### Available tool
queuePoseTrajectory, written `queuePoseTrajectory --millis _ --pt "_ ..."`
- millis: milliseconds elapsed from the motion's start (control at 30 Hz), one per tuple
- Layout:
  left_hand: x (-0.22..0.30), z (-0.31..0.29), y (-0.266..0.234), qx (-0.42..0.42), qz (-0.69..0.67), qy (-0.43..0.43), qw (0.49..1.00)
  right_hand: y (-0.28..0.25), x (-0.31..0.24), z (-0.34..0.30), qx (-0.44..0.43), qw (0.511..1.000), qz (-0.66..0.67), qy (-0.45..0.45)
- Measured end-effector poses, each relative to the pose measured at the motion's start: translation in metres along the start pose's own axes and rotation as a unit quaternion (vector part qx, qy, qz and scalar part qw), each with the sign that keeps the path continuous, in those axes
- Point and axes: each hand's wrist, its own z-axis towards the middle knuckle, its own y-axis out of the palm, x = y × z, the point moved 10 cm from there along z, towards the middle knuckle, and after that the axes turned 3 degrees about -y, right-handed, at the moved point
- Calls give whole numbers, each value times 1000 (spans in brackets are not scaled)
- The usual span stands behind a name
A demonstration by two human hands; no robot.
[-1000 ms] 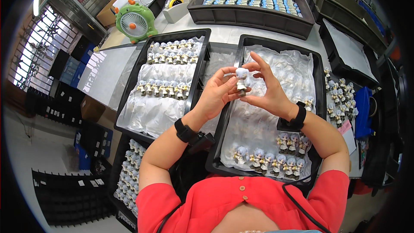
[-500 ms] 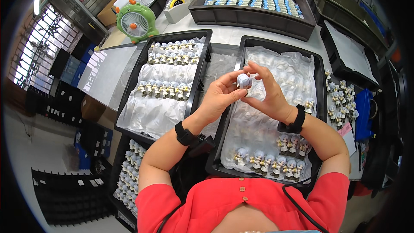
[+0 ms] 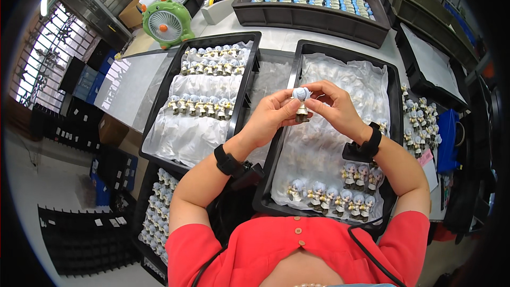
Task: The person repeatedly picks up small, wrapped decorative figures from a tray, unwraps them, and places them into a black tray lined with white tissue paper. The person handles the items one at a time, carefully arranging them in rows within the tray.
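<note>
Figurine point(image 3: 301, 96), one, pale-haired, held roughly upright between two hands over the left side of the right tray point(image 3: 394, 91). Left hand point(image 3: 270, 118): thumb and fingers pinching it from the left. Right hand point(image 3: 340, 114): fingers curled, thumb pressed to its other side. Forearms, two, angled inward; wristbands point(image 3: 226, 160), two, black. Near row point(image 3: 330, 200), six figurines; second group point(image 3: 362, 174), three. Fan point(image 3: 163, 27), one, green.
</note>
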Motion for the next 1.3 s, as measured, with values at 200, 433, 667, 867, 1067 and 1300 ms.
queuePoseTrajectory --millis 200,433,667,867,1067,1300 --pt "-2 3 -1 5 -34 20 999 -1 6 1 -3 1000 0 2" --pt "-10 6 -2 -14 -109 5 994 5 6 0 -23 998 40 45" --pt "-5 5 -2 -19 -145 9 989 9 13 -3 -50 996 51 51" --pt "-9 -1 -18 27 -120 -1 992 16 4 1 -67 996 40 38" --pt "53 -50 -52 106 39 29 993 13 4 -3 -76 996 18 39" --pt "59 -151 -134 266 423 -99 861 19 1 -3 -98 994 6 42"
